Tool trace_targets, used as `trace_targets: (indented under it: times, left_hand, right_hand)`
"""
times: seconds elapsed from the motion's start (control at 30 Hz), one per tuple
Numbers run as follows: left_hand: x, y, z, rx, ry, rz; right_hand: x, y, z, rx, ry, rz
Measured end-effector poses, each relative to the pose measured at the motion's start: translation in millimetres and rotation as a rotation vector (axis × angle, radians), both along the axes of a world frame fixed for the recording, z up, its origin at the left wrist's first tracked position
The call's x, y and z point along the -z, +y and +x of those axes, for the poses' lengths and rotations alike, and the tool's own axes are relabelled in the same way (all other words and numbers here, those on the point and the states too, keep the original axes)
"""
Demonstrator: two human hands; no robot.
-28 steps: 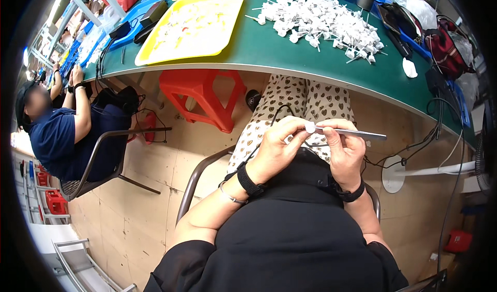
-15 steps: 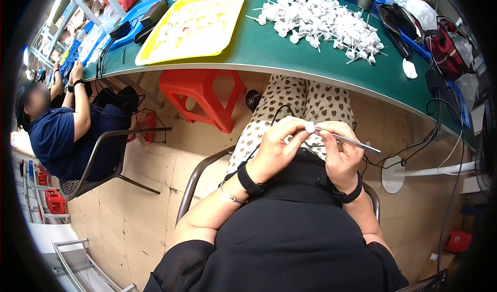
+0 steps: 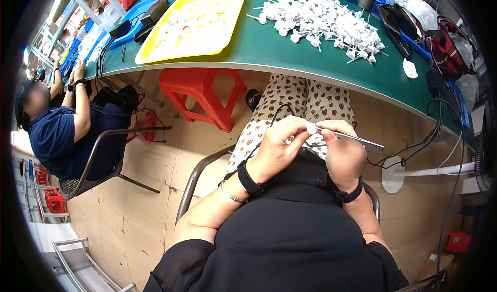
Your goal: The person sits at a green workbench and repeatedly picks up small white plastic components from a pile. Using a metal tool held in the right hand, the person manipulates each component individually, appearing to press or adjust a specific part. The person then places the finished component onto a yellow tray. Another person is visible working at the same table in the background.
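Above my lap, my left hand pinches a small white plastic piece between thumb and fingertips. My right hand is closed round a slim grey metal tool whose exact kind I cannot make out. The tool's inner end meets or nearly meets the white piece; the fingertips hide whether they touch. Its outer end sticks out to the right past my knuckles. On the green table beyond lies a heap of similar-looking white pieces with thin stems.
A yellow tray with small pieces stands left of the heap. Below the table edge is a red stool. At the left a co-worker sits on a chair. Cables hang at the right, near a white stand base.
The tool's outer end has shifted slightly up and to the right as my right hand turned a little. My left hand stays nearly in place with the white piece.
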State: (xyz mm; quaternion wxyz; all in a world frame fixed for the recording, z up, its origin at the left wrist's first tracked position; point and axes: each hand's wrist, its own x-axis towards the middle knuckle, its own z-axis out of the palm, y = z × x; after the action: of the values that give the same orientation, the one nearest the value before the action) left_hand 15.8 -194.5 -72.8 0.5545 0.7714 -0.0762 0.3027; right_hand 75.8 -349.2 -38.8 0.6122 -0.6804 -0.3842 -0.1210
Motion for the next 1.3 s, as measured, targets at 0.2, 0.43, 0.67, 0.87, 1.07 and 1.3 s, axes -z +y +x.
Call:
trace_targets:
  times: [0.2,0.43,0.67,0.87,1.07,1.3]
  left_hand:
    - [-0.8,1.1,0.2,-0.003,-0.010,0.030]
    - [0.0,0.9,0.2,0.003,-0.007,0.028]
    - [2.2,1.5,0.1,0.010,0.010,0.043]
    - [5.0,2.3,1.3,0.024,0.005,0.063]
    - [5.3,1.5,1.4,0.021,-0.008,0.068]
    - [6.0,1.1,2.5,0.030,-0.015,0.058]
  right_hand:
    - [-0.2,0.9,-0.5,0.008,0.014,-0.005]
    - [1.3,0.9,-0.3,0.024,0.029,-0.017]
    - [0.9,-0.1,-0.1,0.039,0.021,-0.051]
    - [-1.2,-2.1,0.3,0.030,0.030,-0.077]
    - [-0.3,-1.7,-0.1,0.047,0.036,-0.086]
    - [-2.6,-3.0,1.5,0.045,0.028,-0.119]
